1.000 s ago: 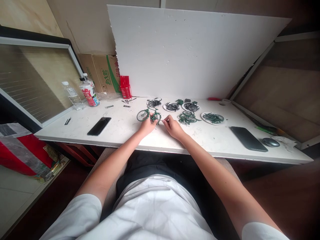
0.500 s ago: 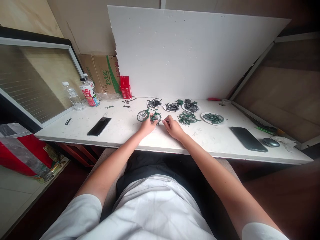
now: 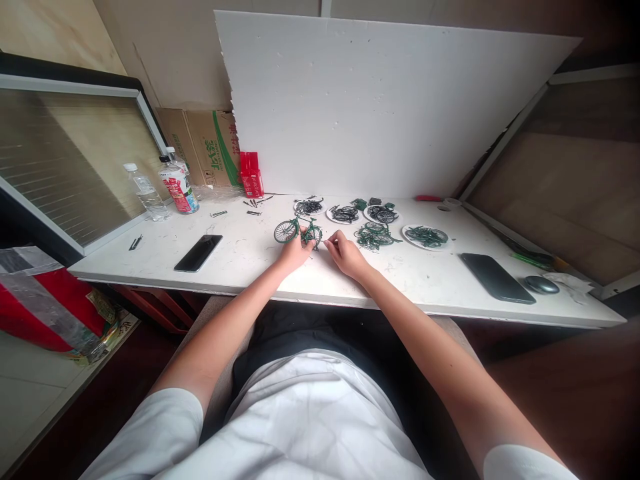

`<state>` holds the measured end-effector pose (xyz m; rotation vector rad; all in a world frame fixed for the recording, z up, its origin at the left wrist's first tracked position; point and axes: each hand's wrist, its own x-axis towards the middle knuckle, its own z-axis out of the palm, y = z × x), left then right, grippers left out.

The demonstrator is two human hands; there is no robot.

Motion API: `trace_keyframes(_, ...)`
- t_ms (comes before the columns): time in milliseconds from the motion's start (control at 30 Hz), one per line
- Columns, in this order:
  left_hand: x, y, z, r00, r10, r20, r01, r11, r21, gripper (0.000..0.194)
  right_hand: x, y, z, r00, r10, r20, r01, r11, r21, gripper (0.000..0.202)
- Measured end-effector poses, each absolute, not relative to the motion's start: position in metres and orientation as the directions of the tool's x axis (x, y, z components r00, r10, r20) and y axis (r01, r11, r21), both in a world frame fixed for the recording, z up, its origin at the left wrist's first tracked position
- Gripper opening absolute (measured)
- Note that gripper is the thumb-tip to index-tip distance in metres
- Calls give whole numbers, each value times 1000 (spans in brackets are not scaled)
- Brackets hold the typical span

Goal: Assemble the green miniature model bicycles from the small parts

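Observation:
A small green model bicycle (image 3: 286, 231) with black wheels stands upright over the front middle of the table. My left hand (image 3: 296, 251) is closed on it near its right-hand wheel. Just right of that wheel, my right hand (image 3: 345, 253) is closed in a pinch; whatever its fingertips hold is too small to make out. Behind my hands are plates of black parts (image 3: 310, 207), (image 3: 344, 214) and wheels (image 3: 383, 214). Green frames (image 3: 374, 235) lie in a pile on the table, and a plate of green parts (image 3: 426, 237) sits farther right.
A phone (image 3: 199, 253) lies at the left on the white table (image 3: 250, 267). Two bottles (image 3: 146, 193), (image 3: 179, 187) and a red box (image 3: 251, 175) stand at the back left. At the right are a dark flat device (image 3: 497, 277) and a mouse-like object (image 3: 542, 285). A white board (image 3: 390, 107) rises behind.

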<state>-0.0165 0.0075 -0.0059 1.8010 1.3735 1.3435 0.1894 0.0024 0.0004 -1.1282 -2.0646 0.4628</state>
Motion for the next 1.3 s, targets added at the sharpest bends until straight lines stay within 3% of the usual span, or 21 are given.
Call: trace_keyframes(1300, -20, 14, -14, 16, 875, 483, 480, -431, 764, 32, 189, -1, 3, -358, 835, 418, 571, 550, -609, 27)
